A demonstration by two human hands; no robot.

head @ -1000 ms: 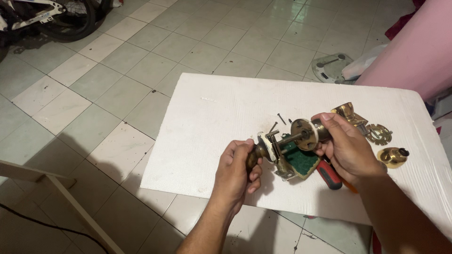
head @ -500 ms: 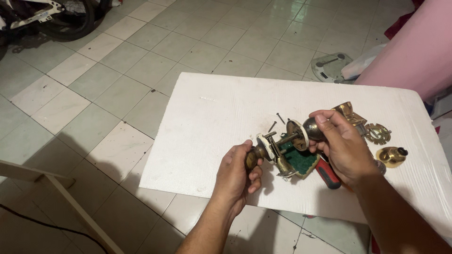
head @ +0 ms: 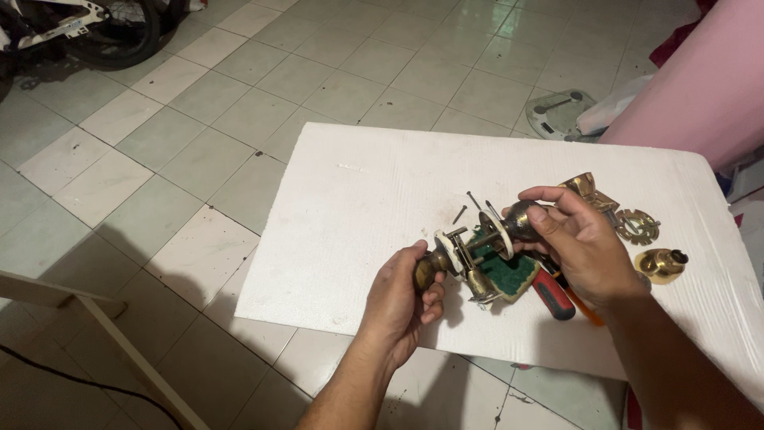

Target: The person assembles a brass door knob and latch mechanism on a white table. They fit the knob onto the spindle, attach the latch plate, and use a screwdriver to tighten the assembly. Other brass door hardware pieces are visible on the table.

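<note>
Soft, even indoor light from above; the white board appears bright, casting a dim shadow onto floor tiles. Focus stays sharp.

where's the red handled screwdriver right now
In the head view, the red-handled screwdriver lies on the white board, right of centre, partly under the right hand and beside the green pad.

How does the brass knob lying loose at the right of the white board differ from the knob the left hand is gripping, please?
The loose brass knob lies alone on the white board, untouched; the gripped knob is held above it in the left hand. The loose knob is detached from any mechanism, while the gripped knob is joined to the lock assembly, whose other end the right hand holds. The loose knob shows fully; fingers partly hide the gripped knob. Both look brass-coloured and rounded.
</note>
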